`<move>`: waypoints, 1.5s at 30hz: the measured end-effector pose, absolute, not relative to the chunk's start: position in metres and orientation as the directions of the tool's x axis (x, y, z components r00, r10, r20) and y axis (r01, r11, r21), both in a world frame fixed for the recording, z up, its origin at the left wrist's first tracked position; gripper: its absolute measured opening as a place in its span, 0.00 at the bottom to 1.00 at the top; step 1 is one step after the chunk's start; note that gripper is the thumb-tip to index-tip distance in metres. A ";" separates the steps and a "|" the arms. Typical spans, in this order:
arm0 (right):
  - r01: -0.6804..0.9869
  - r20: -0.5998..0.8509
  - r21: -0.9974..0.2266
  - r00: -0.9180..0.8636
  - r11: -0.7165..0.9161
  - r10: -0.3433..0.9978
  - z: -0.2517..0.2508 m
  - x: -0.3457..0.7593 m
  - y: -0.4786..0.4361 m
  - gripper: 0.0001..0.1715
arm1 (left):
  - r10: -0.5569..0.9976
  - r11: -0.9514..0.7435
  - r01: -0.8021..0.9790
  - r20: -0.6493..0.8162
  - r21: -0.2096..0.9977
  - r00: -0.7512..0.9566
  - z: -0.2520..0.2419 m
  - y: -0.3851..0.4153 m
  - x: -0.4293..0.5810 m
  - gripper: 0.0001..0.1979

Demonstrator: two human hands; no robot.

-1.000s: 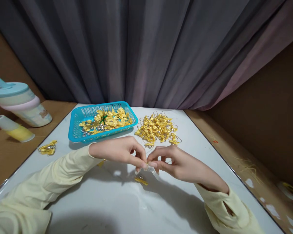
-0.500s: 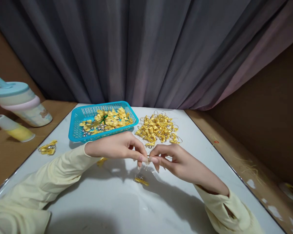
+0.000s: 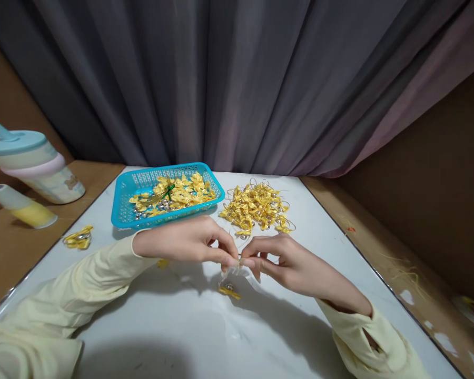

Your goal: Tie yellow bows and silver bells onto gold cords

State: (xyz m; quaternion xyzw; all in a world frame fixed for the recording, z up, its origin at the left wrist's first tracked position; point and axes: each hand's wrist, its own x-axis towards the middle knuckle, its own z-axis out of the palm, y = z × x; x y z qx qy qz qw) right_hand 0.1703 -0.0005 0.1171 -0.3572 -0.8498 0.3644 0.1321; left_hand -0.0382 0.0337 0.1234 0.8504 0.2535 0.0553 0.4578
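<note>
Over the middle of the white table, my left hand [image 3: 197, 239] and my right hand [image 3: 286, 263] meet fingertip to fingertip, both pinched. Between them is a thin pale cord [image 3: 239, 261], mostly hidden by the fingers. Something clear like a plastic strip [image 3: 247, 272] shows just under the fingertips; which hand holds it I cannot tell. Below the hands is a yellow ribbon bow with a silver bell [image 3: 229, 291]; whether it hangs from the cord or lies on the table is unclear. Part of another yellow bow [image 3: 163, 263] shows beneath my left wrist.
A blue basket [image 3: 120, 210] holds yellow bows, bells and a green-tied bundle. Right of it lies a pile of corded yellow bows [image 3: 256, 208]. A few bows [image 3: 79, 238] lie at left, near a lidded tumbler [image 3: 49, 176] and a yellow-and-white cone [image 3: 27, 210].
Both hands stay nearly in place, fingertips shifting slightly and drawing closer together. The clear strip shows a little more to the right below them. The basket and pile are unchanged.
</note>
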 end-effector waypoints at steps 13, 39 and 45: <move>0.483 -0.063 -0.767 -0.712 0.422 0.700 0.116 0.171 0.002 0.15 | 0.491 -0.530 0.371 -0.081 0.763 0.868 0.122 0.030 -0.037 0.10; 0.467 -0.065 -0.766 -0.739 0.441 0.671 0.116 0.171 0.001 0.11 | 0.452 -0.536 0.362 -0.103 0.763 0.886 0.124 0.030 -0.040 0.11; 0.464 -0.060 -0.768 -0.738 0.441 0.672 0.116 0.171 0.001 0.13 | 0.440 -0.532 0.355 -0.107 0.769 0.892 0.125 0.029 -0.039 0.11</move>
